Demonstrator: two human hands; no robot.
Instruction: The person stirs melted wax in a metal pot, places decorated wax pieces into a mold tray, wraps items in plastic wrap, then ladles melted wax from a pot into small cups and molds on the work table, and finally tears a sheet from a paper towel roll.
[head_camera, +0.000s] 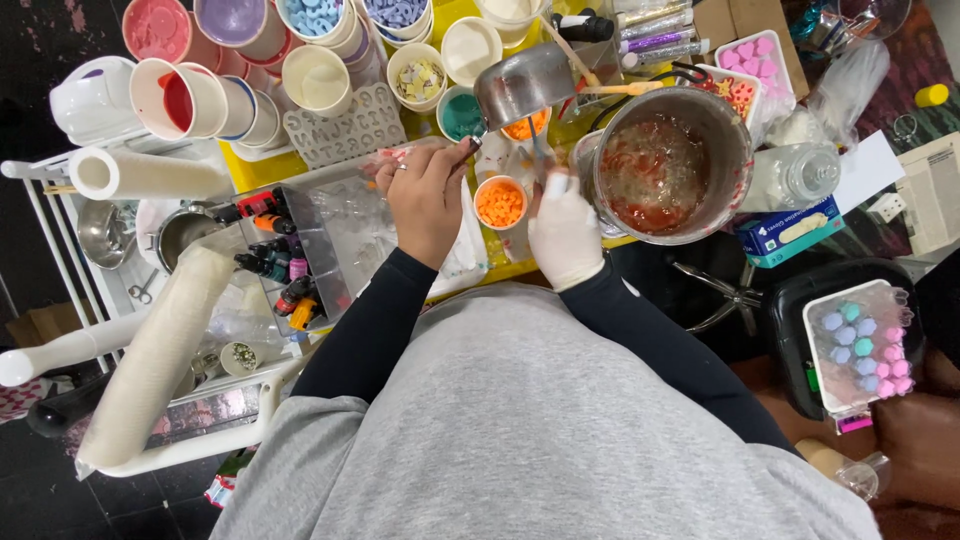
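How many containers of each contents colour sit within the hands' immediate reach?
Cup of orange pieces: 1
Teal-filled cup: 1
Large metal pot with red-streaked liquid: 1
Small metal saucepan held in left hand: 1
Total: 4
Right hand wears a white glove.

Bright, even overhead light fills the frame; shadows are soft. Glare glints on the metal pot (672, 165) at upper right. Edges bend slightly, corners darker.

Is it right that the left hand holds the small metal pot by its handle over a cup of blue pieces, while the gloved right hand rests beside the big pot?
Not quite. In the head view the cup holds orange pieces, not blue. The rest stands: left hand, small metal pot, gloved right hand, big pot.
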